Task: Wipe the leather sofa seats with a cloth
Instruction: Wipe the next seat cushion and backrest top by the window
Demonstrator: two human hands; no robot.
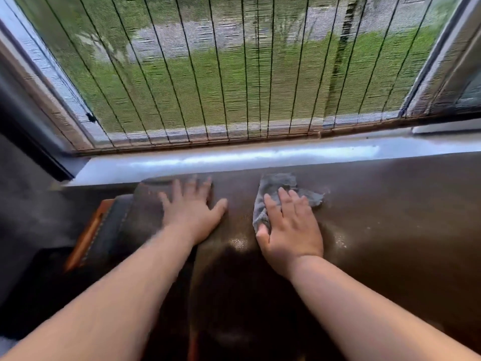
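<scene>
A dark brown leather sofa (390,217) fills the lower part of the head view, its top edge running under a window sill. A crumpled grey cloth (276,186) lies on the leather near that edge. My right hand (291,225) lies flat on the cloth with straight fingers, pressing it against the leather. My left hand (192,212) rests flat with spread fingers on the leather to the left, beside a seam between two cushions. The leather near the right hand shines with a wet-looking sheen.
A pale window sill (234,157) runs just behind the sofa. Above it hangs a bamboo blind (234,74) over the window, with grass outside. At the left, an orange-edged cushion or armrest (91,230) sits beside a dark wall.
</scene>
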